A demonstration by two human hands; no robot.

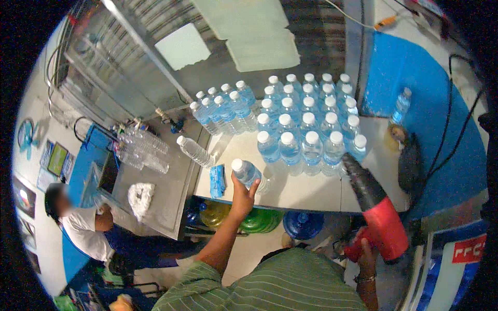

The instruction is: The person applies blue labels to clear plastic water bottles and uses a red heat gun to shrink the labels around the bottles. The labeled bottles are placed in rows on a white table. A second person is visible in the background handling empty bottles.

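Note:
My left hand (244,194) grips a capped water bottle (249,173) with a blue label, over the front part of a white table (303,190). My right hand (366,252) holds a red and black heat gun (383,221) by its red handle. The gun's black nozzle points up and left, near the closest row of labelled bottles (311,145). A stack of blue labels (217,180) lies left of the held bottle. An unlabelled bottle with a white cap (194,149) stands behind the labels. A further group of labelled bottles (229,107) stands at the back left.
Empty clear bottles (142,147) lie on a metal counter (177,206) at left, beside a white cloth (141,198). A person (83,233) sits or stands by it. Large green (261,221) and blue (303,225) water jugs are under the table. A black cord hangs at right.

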